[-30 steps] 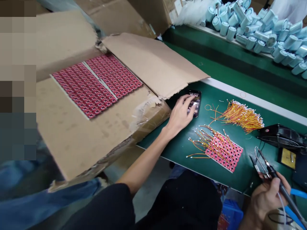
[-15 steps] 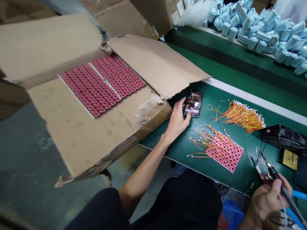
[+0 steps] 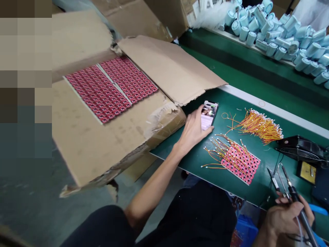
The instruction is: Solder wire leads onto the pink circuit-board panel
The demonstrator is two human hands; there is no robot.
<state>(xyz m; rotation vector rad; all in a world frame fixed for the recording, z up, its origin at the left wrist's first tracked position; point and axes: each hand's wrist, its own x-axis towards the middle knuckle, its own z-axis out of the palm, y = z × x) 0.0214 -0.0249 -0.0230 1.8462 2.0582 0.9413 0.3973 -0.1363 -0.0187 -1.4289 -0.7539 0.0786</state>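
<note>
My left hand (image 3: pixel 192 130) is at a phone (image 3: pixel 208 116) on the green bench, fingers along its left edge and thumb at its lower right corner. The phone's screen is lit. In my right hand (image 3: pixel 288 216), at the lower right, is a soldering iron (image 3: pixel 295 195), its tip pointing up and left, with a bent thin metal tube beside it. Close to that hand is a slim metal tool (image 3: pixel 273 180). Between the hands lies a pink circuit board panel (image 3: pixel 248 168) with red and yellow wires across it. Behind it sits a pile of similar wires (image 3: pixel 264 127) with white connectors.
A big open cardboard box (image 3: pixel 120 147) on the left carries red board panels (image 3: pixel 102 92). Many light blue cylindrical cells (image 3: pixel 282 37) are heaped at the back right. A black fan (image 3: pixel 300 147) and a yellow sponge (image 3: pixel 307 172) are at the right. A blue bin (image 3: pixel 245 228) stands below the bench edge.
The phone's screen went from a clock display to other content. My left thumb moved from the screen to the lower right corner, and the phone shifted slightly. My right hand still holds the soldering iron.
</note>
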